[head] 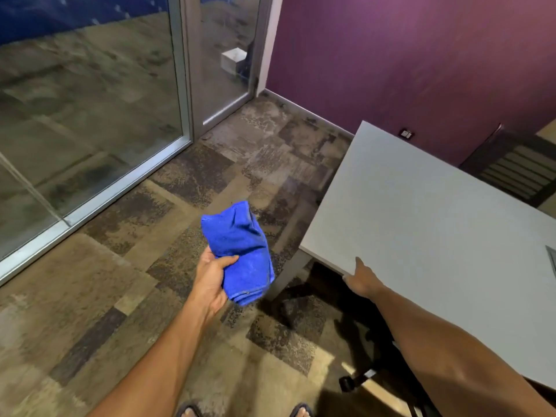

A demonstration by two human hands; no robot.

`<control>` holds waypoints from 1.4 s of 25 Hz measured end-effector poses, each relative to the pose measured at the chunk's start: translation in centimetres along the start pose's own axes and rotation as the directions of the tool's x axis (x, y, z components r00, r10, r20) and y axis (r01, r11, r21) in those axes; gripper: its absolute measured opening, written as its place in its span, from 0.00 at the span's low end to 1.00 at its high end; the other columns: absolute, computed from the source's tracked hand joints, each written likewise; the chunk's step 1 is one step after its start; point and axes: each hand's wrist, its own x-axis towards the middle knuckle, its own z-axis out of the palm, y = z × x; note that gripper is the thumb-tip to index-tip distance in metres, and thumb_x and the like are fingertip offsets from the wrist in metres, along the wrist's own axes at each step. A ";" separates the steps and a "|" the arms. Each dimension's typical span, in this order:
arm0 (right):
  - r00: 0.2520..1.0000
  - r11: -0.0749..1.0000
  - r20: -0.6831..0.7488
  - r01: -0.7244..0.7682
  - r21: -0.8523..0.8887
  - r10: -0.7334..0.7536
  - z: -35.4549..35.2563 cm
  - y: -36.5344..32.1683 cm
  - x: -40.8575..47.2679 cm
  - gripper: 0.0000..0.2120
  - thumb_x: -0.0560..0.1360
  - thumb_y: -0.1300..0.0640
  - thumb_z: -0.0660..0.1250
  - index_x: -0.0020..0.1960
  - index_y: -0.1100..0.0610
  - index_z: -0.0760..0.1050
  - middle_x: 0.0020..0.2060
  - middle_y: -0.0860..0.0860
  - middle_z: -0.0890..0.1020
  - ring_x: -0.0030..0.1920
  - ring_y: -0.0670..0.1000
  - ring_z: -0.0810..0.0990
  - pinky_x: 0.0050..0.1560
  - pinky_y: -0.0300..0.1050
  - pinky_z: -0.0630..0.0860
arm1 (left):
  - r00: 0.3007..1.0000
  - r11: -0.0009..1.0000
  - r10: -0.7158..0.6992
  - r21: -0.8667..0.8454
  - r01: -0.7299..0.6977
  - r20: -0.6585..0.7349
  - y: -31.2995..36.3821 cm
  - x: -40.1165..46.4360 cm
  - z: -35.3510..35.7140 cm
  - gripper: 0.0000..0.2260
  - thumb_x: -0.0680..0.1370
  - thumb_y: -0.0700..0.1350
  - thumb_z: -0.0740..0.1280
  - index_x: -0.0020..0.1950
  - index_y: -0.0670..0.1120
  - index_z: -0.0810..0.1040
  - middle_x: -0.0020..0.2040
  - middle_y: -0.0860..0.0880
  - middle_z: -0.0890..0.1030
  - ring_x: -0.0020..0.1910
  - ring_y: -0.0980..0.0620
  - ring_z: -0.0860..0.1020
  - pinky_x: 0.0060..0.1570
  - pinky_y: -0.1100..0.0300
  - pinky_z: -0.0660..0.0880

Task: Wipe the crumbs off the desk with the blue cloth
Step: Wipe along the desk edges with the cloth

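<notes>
My left hand (210, 281) holds a folded blue cloth (240, 248) out over the carpet, to the left of the desk and clear of it. The light grey desk (436, 230) fills the right side of the view. At its near left edge my right hand (362, 281) grips the desktop, thumb on top and fingers under the rim. I can make out no crumbs on the desk surface from here.
A patterned carpet covers the floor. Glass partitions with metal frames (186, 121) stand at the left and back. A purple wall (406, 64) runs behind the desk. A black chair base with casters (361, 380) sits under the desk's near edge, and a dark slatted chair (511, 173) stands behind the desk.
</notes>
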 end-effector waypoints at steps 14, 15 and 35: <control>0.996 0.988 -0.052 -0.060 0.144 0.068 -1.7 -4.3 5.9 0.41 0.83 0.60 0.63 0.84 0.54 0.37 0.79 0.61 0.65 0.73 0.63 0.72 0.71 0.51 0.70 | 0.920 0.287 -0.100 0.896 -0.339 0.380 4.8 12.6 -1.5 0.28 0.66 0.18 0.53 0.37 0.44 0.86 0.58 0.47 0.78 0.59 0.51 0.75 0.62 0.69 0.66; 0.995 0.985 -0.065 -0.070 0.159 0.081 -2.0 -4.6 6.8 0.41 0.83 0.61 0.63 0.84 0.54 0.38 0.78 0.62 0.66 0.72 0.64 0.73 0.70 0.52 0.71 | 0.924 0.254 -0.098 0.907 -0.335 0.369 4.8 13.8 -1.0 0.26 0.67 0.18 0.54 0.38 0.43 0.86 0.58 0.46 0.77 0.57 0.50 0.75 0.57 0.75 0.65; 0.869 0.899 -0.256 -0.368 0.237 0.423 4.6 -6.8 16.7 0.33 0.84 0.54 0.57 0.84 0.58 0.44 0.84 0.56 0.45 0.83 0.60 0.43 0.80 0.61 0.44 | 0.953 0.312 -0.025 0.908 -0.278 0.301 0.5 38.3 3.6 0.17 0.67 0.46 0.75 0.53 0.43 0.79 0.43 0.47 0.79 0.41 0.47 0.76 0.37 0.57 0.68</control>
